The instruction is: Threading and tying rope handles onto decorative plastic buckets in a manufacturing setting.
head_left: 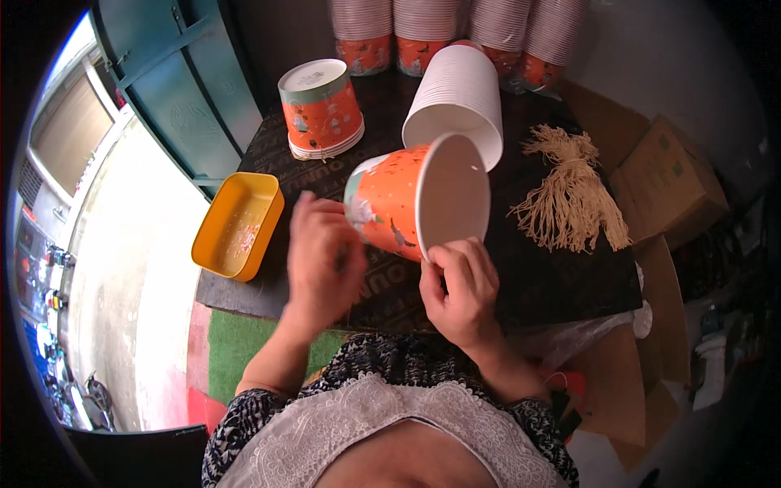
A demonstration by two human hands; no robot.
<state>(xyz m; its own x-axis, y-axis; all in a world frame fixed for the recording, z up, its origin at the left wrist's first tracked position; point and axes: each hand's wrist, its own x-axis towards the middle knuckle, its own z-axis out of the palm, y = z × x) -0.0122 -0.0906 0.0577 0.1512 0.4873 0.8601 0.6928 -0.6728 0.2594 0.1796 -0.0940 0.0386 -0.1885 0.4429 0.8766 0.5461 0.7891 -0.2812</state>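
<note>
An orange paper bucket (394,203) with a white rim lies tipped on its side in the air over the table, mouth to the right. My right hand (464,285) is closed on the lower edge of its rim. Beside the bucket's grey-green base is my left hand (325,256), smeared by motion, so I cannot tell whether its fingers touch the bucket. Behind it, a nested stack of white paper buckets (457,102) lies on its side. An upside-down orange stack (321,110) stands at the back left, with strands showing under its rim.
A yellow plastic tub (237,228) with small bits inside sits at the table's left edge. A bundle of beige strings (573,191) lies on the right. Tall bucket stacks (427,32) line the back. Cardboard boxes (671,179) stand at the right, a green metal door (175,81) at the left.
</note>
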